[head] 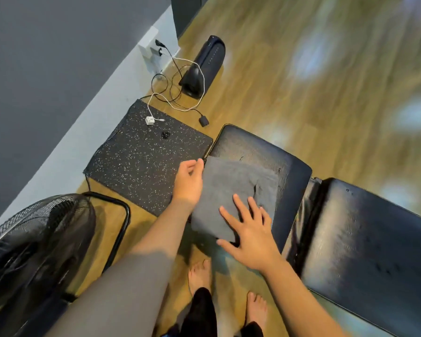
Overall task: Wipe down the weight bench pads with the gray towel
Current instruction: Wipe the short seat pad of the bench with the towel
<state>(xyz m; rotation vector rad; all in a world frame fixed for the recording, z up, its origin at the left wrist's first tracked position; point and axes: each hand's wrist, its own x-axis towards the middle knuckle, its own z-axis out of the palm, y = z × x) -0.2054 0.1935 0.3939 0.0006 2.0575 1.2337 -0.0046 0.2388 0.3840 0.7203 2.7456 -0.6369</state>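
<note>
Our right hand lies flat on the gray towel, fingers spread to press it onto the seat pad. Beyond, our left hand, fingers loosely apart, steadies the towel's far edge.

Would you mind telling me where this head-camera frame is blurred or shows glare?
Head view: the wooden floor at upper right is smeared by motion blur with pale light patches; the long bench pad carries soft glare; the gray towel, left hand and right hand are fairly sharp; the wide lens bends the wall edge.
</note>
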